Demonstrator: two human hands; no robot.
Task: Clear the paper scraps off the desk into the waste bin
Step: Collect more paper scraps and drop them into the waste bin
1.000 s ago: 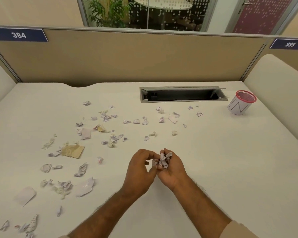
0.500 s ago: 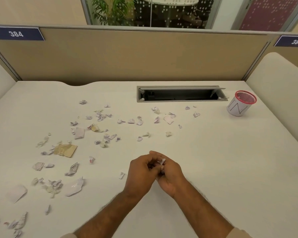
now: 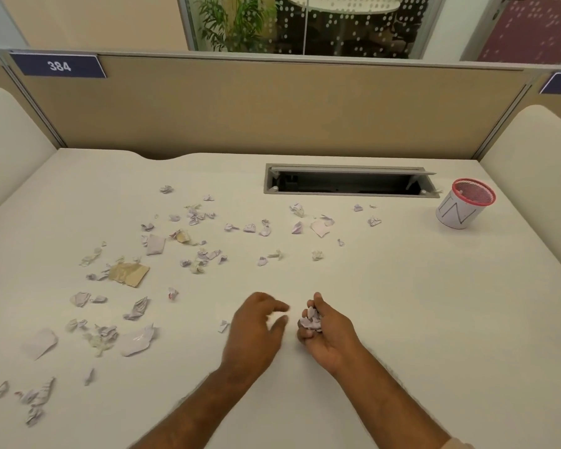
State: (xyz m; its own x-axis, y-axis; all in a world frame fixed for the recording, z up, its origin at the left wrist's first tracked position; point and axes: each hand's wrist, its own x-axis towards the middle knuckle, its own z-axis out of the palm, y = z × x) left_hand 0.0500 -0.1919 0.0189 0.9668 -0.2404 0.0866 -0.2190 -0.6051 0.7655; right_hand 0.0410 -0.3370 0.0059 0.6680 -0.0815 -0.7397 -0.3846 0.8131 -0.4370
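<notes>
My right hand (image 3: 329, 332) is cupped palm-up near the desk's front middle, its fingers curled round a small bunch of white paper scraps (image 3: 311, 320). My left hand (image 3: 256, 328) hovers just to its left, fingers relaxed and empty, a short gap between the two hands. One small scrap (image 3: 223, 326) lies right beside the left hand. Many more crumpled scraps are scattered over the left and middle of the white desk (image 3: 418, 303), among them a tan piece (image 3: 128, 273). The waste bin (image 3: 463, 207), a small white cup with a red mesh rim, stands at the far right.
An open grey cable slot (image 3: 350, 183) is sunk in the desk behind the scraps, left of the bin. Beige partition panels (image 3: 240, 108) wall the back and both sides. The desk's right half holds only the bin.
My hands were pressed together over the bunch of scraps; the left hand has now drawn away to the left, leaving the bunch in the right hand. The view has tilted down slightly.
</notes>
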